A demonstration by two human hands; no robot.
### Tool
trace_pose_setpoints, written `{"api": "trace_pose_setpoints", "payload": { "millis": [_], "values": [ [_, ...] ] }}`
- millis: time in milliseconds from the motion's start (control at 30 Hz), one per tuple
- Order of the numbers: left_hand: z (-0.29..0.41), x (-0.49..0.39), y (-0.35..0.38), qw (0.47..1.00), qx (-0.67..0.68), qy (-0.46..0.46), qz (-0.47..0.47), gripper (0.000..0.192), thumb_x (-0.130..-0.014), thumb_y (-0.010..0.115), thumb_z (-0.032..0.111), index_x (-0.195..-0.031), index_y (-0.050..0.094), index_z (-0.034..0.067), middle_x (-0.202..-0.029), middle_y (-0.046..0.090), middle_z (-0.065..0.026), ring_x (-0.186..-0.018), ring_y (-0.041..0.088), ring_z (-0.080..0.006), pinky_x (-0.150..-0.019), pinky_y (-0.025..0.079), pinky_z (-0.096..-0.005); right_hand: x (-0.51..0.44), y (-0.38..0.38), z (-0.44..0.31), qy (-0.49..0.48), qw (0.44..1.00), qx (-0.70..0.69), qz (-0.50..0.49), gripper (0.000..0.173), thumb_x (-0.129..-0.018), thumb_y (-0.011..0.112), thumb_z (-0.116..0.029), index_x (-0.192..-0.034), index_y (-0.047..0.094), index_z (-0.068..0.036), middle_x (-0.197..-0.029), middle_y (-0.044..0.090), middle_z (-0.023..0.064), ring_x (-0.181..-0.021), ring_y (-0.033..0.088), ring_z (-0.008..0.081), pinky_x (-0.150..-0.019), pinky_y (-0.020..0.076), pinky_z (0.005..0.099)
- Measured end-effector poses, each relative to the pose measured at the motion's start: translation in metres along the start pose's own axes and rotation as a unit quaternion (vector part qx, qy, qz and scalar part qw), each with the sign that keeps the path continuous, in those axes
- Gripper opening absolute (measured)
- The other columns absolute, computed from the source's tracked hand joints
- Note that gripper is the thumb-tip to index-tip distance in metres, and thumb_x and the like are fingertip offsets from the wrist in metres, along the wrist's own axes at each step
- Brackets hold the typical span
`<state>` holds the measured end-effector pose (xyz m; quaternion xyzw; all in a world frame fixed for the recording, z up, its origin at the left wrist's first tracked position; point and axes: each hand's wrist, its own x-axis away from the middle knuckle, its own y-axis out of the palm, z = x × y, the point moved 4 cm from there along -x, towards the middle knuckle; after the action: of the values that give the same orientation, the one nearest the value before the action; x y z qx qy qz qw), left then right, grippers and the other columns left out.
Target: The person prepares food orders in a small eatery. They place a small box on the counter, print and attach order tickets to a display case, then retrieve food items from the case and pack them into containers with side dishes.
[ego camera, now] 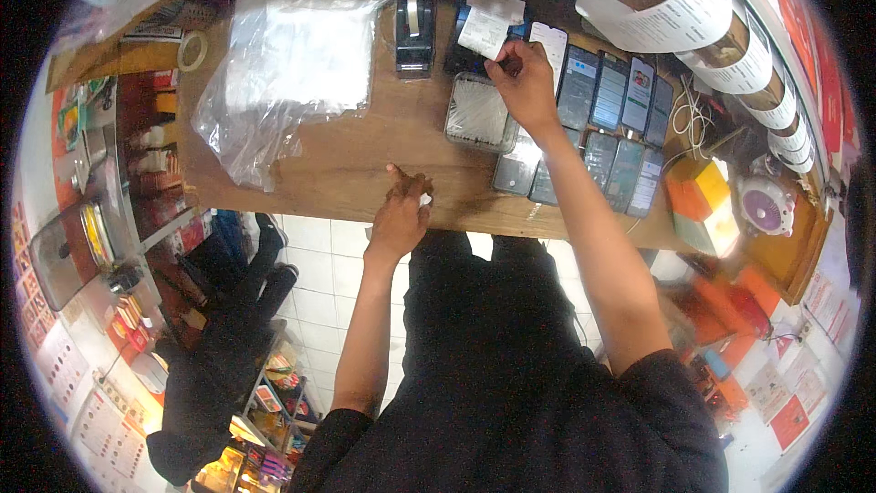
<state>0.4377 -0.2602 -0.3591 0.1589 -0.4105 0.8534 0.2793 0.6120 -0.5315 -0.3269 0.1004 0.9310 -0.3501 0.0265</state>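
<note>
My right hand (pixel 525 82) pinches the lower edge of a printed paper slip (pixel 486 26) that lies over a dark device at the back of the wooden table. My left hand (pixel 404 209) is above the front edge, its index finger extended and a small white thing (pixel 425 199) held among its other fingers. Under my right wrist sits a clear-lidded plastic container (pixel 477 113). Rows of smartphones (pixel 609 92) lie to the right, partly hidden by my right forearm. A black tape dispenser (pixel 415 38) stands to the left of the slip.
Clear plastic bags (pixel 294 55) cover the table's left part, beside a tape roll (pixel 192 51). White cables (pixel 692 113), a yellow and orange box (pixel 701 202) and a small fan (pixel 765 205) are at the right. Paper strips hang along the back. Another person in black (pixel 212 363) is at lower left.
</note>
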Motion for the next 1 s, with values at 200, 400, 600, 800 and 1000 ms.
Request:
{"api": "trace_pose_setpoints", "payload": {
  "millis": [200, 400, 600, 800, 1000],
  "values": [
    [-0.01, -0.001, -0.01, 0.999, 0.022, 0.012, -0.048, 0.058, -0.099, 0.065, 0.016, -0.153, 0.049, 0.006, -0.165, 0.031, -0.0368, -0.144, 0.047, -0.0526, -0.117, 0.045, -0.0529, 0.016, -0.013, -0.027, 0.004, 0.992, -0.079, -0.099, 0.018, -0.085, 0.085, -0.009, -0.097, 0.072, -0.003, -0.1, 0.059, 0.0058, -0.078, 0.057, 0.0134, -0.074, 0.051, 0.0307],
    [-0.026, 0.0, -0.036, 0.996, 0.083, 0.007, -0.026, 0.06, -0.103, 0.064, 0.021, -0.157, 0.047, 0.003, -0.164, 0.041, -0.0302, -0.152, 0.039, -0.0457, -0.124, 0.038, -0.0481, 0.021, -0.008, -0.024, 0.006, 0.999, -0.017, -0.029, 0.023, -0.086, 0.083, -0.007, -0.104, 0.071, -0.004, -0.107, 0.062, 0.0083, -0.086, 0.064, 0.0145, -0.075, 0.0537, 0.0321],
    [-0.04, 0.008, -0.04, 0.995, 0.092, -0.006, -0.031, 0.059, -0.105, 0.064, 0.027, -0.158, 0.048, 0.006, -0.17, 0.038, -0.0202, -0.155, 0.039, -0.0392, -0.123, 0.039, -0.0455, 0.006, -0.002, 0.005, 0.055, 0.981, -0.152, 0.11, 0.055, -0.082, 0.088, -0.007, -0.13, 0.06, 0.0, -0.119, 0.066, 0.0135, -0.08, 0.065, 0.014, -0.078, 0.0568, 0.0316],
    [-0.048, 0.012, -0.029, 0.996, 0.088, 0.02, -0.018, 0.056, -0.104, 0.064, 0.021, -0.156, 0.05, 0.006, -0.171, 0.037, -0.0209, -0.152, 0.044, -0.0397, -0.118, 0.045, -0.0455, -0.014, 0.005, 0.023, 0.04, 0.998, 0.005, 0.043, 0.061, -0.084, 0.089, -0.013, -0.136, 0.061, 0.001, -0.109, 0.066, 0.0097, -0.078, 0.066, 0.0136, -0.074, 0.0558, 0.0303],
    [-0.049, 0.013, -0.029, 0.989, 0.142, 0.009, -0.036, 0.055, -0.102, 0.065, 0.017, -0.153, 0.052, 0.0, -0.174, 0.031, -0.016, -0.157, 0.036, -0.037, -0.128, 0.033, -0.0445, -0.026, 0.013, 0.037, 0.074, 0.995, 0.045, 0.046, 0.056, -0.083, 0.089, -0.015, -0.132, 0.065, -0.001, -0.105, 0.066, 0.0081, -0.075, 0.067, 0.0147, -0.074, 0.0555, 0.0304]
  ]
}}
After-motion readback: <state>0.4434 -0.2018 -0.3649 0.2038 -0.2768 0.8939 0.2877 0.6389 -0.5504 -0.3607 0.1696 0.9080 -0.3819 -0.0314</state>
